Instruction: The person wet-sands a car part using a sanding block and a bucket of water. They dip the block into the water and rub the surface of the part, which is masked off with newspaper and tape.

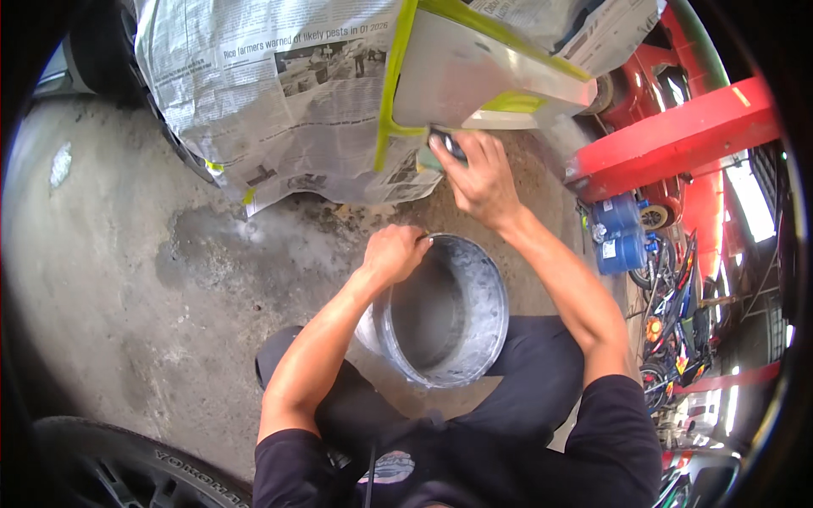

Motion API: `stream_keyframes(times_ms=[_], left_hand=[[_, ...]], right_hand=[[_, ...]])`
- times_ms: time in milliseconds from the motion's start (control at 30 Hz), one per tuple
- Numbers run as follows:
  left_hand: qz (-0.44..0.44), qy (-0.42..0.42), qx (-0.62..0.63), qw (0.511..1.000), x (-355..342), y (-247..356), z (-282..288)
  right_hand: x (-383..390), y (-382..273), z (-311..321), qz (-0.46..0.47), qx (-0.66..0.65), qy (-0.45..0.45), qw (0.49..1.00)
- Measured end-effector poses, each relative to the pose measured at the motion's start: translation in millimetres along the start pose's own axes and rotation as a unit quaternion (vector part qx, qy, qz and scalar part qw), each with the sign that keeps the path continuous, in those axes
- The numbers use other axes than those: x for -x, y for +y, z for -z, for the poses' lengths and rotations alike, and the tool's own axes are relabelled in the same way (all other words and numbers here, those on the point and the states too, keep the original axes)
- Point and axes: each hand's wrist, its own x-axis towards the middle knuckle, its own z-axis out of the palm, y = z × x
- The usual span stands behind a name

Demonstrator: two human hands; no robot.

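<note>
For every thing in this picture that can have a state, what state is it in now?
Left hand: closed on the bucket rim.
Bucket: tilted, no liquid visible inside.
Right hand: pressing a dark sanding block to the panel.
Grey panel: bare, edged with yellow-green tape.
Newspaper: taped over the car, crumpled.

We see two blue water jugs with small white labels at right beside the red beam, and printed grey-white newspaper sheets taped over the car at top.
</note>
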Motion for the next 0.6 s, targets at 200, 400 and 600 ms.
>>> stream_keyframes(times_ms=[200,400,600], left_hand=[[0.015,0.031,-0.028,0.999,5.7,7.6,-3.9],[-0.062,0.300,-0.088,0.948,-9.5,39.0,2.2],[-0.223,0.483,-0.147,0.834,-108.2,135.8,46.8]], right_hand=[[109.9,-38.3,27.0,-0.143,-0.268,-0.130,0.944],[188.1,-41.8,-20.1,-0.110,-0.470,-0.250,0.840],[198.4,-33.9,-43.9,0.017,-0.479,-0.366,0.798]])
